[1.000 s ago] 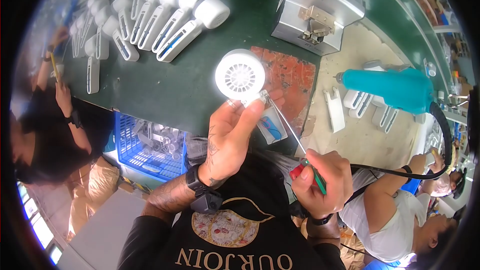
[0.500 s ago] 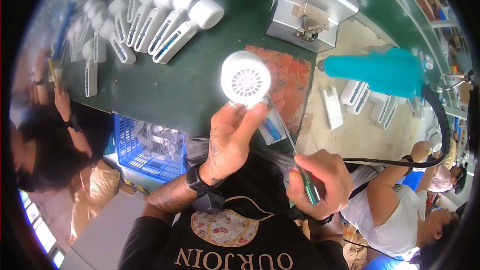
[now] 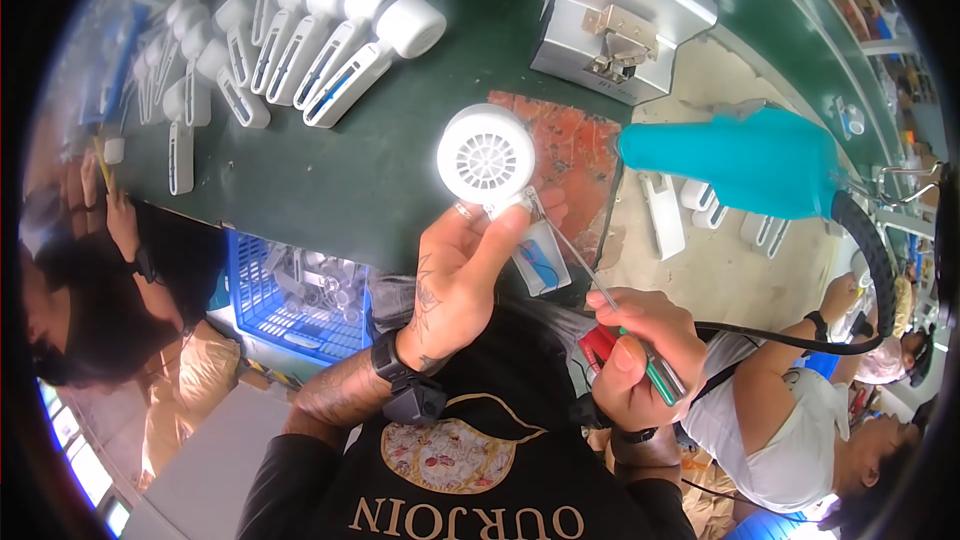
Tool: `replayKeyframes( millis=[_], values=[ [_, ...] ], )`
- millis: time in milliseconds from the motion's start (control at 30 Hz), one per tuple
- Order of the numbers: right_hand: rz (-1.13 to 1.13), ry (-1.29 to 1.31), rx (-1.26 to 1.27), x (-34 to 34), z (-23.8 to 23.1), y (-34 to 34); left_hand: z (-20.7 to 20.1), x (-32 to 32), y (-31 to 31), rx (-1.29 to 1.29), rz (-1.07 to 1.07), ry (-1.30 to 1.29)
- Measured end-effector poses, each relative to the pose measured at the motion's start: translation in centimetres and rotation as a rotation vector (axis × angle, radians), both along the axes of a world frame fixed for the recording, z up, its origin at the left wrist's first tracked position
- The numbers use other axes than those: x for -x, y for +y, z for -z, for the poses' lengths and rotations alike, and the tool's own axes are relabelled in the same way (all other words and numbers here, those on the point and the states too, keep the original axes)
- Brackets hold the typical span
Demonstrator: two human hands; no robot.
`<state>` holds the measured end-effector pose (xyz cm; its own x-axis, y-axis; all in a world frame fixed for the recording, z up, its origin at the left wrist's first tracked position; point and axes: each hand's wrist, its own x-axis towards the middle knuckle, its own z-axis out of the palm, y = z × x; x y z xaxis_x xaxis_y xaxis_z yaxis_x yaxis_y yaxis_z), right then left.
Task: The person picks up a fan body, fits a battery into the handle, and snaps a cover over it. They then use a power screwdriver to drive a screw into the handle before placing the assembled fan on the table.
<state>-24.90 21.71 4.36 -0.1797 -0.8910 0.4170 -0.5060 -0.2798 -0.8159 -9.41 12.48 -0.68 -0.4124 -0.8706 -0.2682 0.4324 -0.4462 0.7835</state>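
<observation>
Green table point(image 3: 330, 180), screwdriver point(image 3: 663, 380) at white fan point(image 3: 487, 152)

The black shirt point(image 3: 540, 440) bears a gold-edged floral patch point(image 3: 450, 460) and pale gold lettering point(image 3: 468, 518). A black strap point(image 3: 388, 356) carrying a boxy black device point(image 3: 415, 403) rings the left wrist, a black band point(image 3: 636, 436) the right; line tattoos point(image 3: 427, 292) mark the left hand point(image 3: 462, 265).

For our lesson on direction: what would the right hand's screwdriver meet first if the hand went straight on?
Led by the screwdriver, the right hand would likely meet the round white grilled part first, near its base, by the left hand. Depth is unclear, though.
</observation>
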Motion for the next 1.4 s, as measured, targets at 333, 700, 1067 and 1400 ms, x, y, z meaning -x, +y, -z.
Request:
replayKeyframes(
  millis=[333, 700, 1067, 1400],
  values=[
    [-0.028, 0.014, -0.006, 0.1, 0.2, 0.0, 0.1, -0.1, -0.1, 0.006, -0.004, 0.007],
    [0.108, -0.208, -0.014, -0.4, 0.2, -0.1, -0.2, -1.3, -0.9, -0.171, 0.124, 0.164],
    [0.078, -0.268, 0.064, 0.4, 0.3, -0.1, -0.5, -1.2, -1.3, -0.179, 0.161, 0.172],
    [0.017, -0.273, 0.029, 0.3, 0.0, -0.3, -0.3, -1.4, -1.1, -0.181, 0.172, 0.153]
  ],
)
